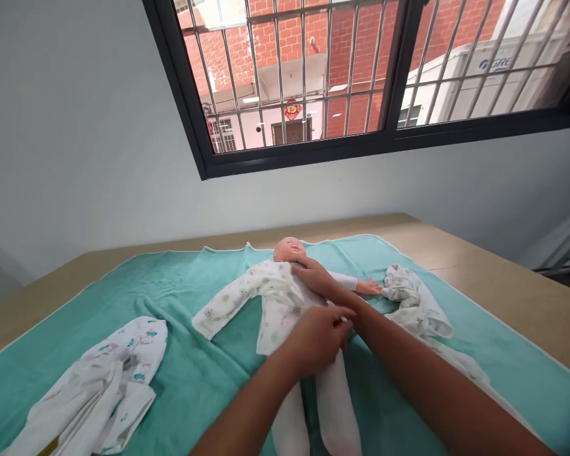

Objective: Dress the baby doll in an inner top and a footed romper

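Note:
A baby doll (289, 247) lies on its back, head toward the window, with white legs (335, 405). A white printed baby shirt (273, 294) lies over its torso. One sleeve (232, 307) is stretched out to the left; on the other side the doll's arm (368, 287) shows in a plain white sleeve. My right hand (313, 277) rests fairly flat on the shirt near the doll's neck, fingers extended. Lower down, my left hand (318, 339) is by the shirt's right side under my right forearm. Its fingers are curled together, slightly blurred, and whatever they pinch is hidden.
A green blanket (185, 380) covers most of the wooden table (503, 278). Crumpled printed baby clothes (137, 348) lie at the left, and more white printed clothing (415, 304) lies at the right near the doll's hand. Behind the table are a wall and a barred window (294, 158).

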{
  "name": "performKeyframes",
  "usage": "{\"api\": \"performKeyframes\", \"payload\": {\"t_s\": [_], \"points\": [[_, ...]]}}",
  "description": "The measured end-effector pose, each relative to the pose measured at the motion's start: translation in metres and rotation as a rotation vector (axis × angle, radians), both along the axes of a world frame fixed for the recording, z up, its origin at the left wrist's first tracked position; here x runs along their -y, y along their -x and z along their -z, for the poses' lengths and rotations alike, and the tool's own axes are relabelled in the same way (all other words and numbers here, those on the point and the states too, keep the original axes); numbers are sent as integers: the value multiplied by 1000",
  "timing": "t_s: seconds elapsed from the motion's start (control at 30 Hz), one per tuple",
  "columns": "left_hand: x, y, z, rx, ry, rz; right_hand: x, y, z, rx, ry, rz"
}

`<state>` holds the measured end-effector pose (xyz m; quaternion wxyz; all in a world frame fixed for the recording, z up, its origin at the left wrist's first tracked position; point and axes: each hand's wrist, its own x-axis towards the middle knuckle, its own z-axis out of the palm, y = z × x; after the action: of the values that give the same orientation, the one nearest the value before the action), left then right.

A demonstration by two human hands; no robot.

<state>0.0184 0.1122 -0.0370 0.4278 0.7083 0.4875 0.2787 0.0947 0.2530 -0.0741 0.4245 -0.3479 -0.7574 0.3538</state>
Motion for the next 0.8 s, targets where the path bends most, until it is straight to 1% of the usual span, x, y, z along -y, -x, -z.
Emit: {"api": "performKeyframes", "payload": {"t_s": [0.03,0.07,0.1,0.17,0.2,0.27,0.33,0.43,0.5,0.57,0.6,0.67,0.73,0.8], "points": [[2,-1,0,12,13,68,-3,-4,2,-35,22,27],[2,1,0,36,6,89,-7,-8,4,-59,46,75],[0,6,-1,66,-25,54,-11,-13,5,-68,74,139],[-8,21,-2,115,-123,-121,-22,-26,3,-26,131,269],[-13,28,-3,138,-160,-210,-27,-34,0,22,156,305],[-22,43,-1,192,-189,-355,-35,-53,-8,148,210,312],[-25,53,1,252,-174,-441,-39,-74,-17,325,308,280],[-28,58,0,258,-195,-483,-43,-105,-27,578,480,246],[-35,52,-3,142,-263,-482,-47,-121,-30,665,513,289],[-51,37,-5,-59,-362,-414,-52,-131,-32,679,469,369],[-62,25,-4,-190,-423,-345,-54,-135,-32,667,435,408],[-87,-3,1,-514,-535,-130,-57,-138,-32,621,377,447],[-110,-32,9,-848,-562,105,-58,-138,-32,555,346,430],[-128,-56,18,-972,-549,218,-59,-138,-32,463,327,402]]}}
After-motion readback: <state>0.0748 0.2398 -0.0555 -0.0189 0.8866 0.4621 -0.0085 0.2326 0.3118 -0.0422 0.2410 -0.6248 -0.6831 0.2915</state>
